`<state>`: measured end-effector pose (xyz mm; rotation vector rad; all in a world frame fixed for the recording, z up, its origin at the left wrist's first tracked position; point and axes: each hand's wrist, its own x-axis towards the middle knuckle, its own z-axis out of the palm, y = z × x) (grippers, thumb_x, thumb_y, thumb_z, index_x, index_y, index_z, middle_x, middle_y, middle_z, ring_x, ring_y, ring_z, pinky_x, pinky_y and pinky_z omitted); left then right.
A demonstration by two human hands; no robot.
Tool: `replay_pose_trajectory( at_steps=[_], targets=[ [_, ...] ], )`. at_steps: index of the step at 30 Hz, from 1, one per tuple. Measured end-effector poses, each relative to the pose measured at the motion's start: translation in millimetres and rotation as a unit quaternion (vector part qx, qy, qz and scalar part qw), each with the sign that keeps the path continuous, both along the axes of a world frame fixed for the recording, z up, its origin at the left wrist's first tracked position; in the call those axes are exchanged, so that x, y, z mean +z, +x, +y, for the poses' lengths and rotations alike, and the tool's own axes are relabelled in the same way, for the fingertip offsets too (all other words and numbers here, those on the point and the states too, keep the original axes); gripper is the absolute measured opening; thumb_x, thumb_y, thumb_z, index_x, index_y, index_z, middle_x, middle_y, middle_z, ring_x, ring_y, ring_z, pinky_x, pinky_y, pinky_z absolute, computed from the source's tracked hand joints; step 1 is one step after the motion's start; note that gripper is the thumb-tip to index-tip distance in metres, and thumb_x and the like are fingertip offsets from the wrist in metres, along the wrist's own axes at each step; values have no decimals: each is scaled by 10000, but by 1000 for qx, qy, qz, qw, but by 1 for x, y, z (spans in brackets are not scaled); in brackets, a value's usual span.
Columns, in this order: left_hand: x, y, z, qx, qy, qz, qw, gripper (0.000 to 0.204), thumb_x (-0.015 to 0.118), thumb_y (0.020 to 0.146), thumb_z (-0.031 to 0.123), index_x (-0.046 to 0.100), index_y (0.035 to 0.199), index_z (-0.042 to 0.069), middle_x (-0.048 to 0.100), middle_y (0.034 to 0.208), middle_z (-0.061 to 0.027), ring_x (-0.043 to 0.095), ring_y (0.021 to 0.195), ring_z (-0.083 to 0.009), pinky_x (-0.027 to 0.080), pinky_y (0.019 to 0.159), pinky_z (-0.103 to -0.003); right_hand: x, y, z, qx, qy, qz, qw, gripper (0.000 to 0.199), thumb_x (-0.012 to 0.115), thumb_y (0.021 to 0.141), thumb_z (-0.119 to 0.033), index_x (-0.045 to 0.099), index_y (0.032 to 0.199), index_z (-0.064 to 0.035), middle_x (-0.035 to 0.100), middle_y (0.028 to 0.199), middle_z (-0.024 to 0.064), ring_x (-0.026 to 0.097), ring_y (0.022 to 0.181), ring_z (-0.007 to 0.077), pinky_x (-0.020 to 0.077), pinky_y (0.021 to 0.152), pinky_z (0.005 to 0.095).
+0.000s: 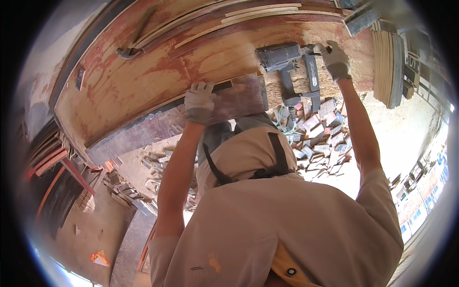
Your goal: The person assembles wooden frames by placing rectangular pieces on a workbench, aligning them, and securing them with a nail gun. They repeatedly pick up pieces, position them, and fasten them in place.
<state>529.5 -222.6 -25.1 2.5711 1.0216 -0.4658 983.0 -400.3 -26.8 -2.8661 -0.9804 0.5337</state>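
My left hand (200, 101), in a pale work glove, grips a long dark reddish plank (239, 103) along the near edge of the work table. Its fingers curl over the plank's far edge. My right hand (336, 60), gloved too, is at the far right beside the nose of a black nail gun (279, 56). Its fingers are bent together around something small and dark that I cannot make out. The nail gun lies on its side on the table, its handle and magazine toward me, with an air hose fitting (291, 112) at the handle's end.
A hammer (129, 52) lies at the table's far left. Thin wooden strips (258, 14) run along the far side. Stacked boards (386, 67) stand at the right. Many wood offcuts (320, 129) cover the floor below the table. More boards (50, 162) lean at the left.
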Motion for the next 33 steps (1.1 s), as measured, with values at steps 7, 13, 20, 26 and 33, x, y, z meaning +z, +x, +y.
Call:
replay_pose_trajectory(
  at_steps=[7,13,20,26,33],
  targets=[
    [-1,1,1,4,-12,23,1000,463,728,859,341,699,1294,186,688,1209,-73,620,1154,-324,525,963,-458,-44,2,-8,15,-39,-87,995,657,557,989,-600,589,1383,-76,704,1173,240,694,1045,469,546,910,554],
    [-1,4,3,8,-29,30,999,447,725,861,368,697,1265,178,676,1219,-82,608,1175,-324,524,962,-464,-25,-112,-13,-64,-13,55,996,853,708,885,-543,430,1499,-21,687,1270,263,689,1123,458,544,964,530],
    [-2,-5,3,-26,-11,-29,999,396,708,848,397,702,1160,154,674,1193,-116,603,1159,-348,521,923,-484,-101,-168,13,-220,-23,89,971,1121,840,749,-436,242,1568,42,696,1218,282,698,1128,442,571,933,506],
    [-19,-11,9,-36,5,-104,994,352,742,828,332,710,1124,147,676,1141,-100,610,1129,-347,531,894,-490,0,-127,-33,-291,111,347,885,289,811,801,-231,685,974,-37,694,723,121,686,599,260,567,544,393],
    [-27,-16,18,-90,-10,-145,985,323,777,803,258,716,1094,133,674,1103,-77,627,1094,-333,546,857,-488,168,-219,-65,-522,263,574,574,164,601,1026,-212,618,986,-55,392,617,-70,441,494,87,442,450,285]
  ],
)
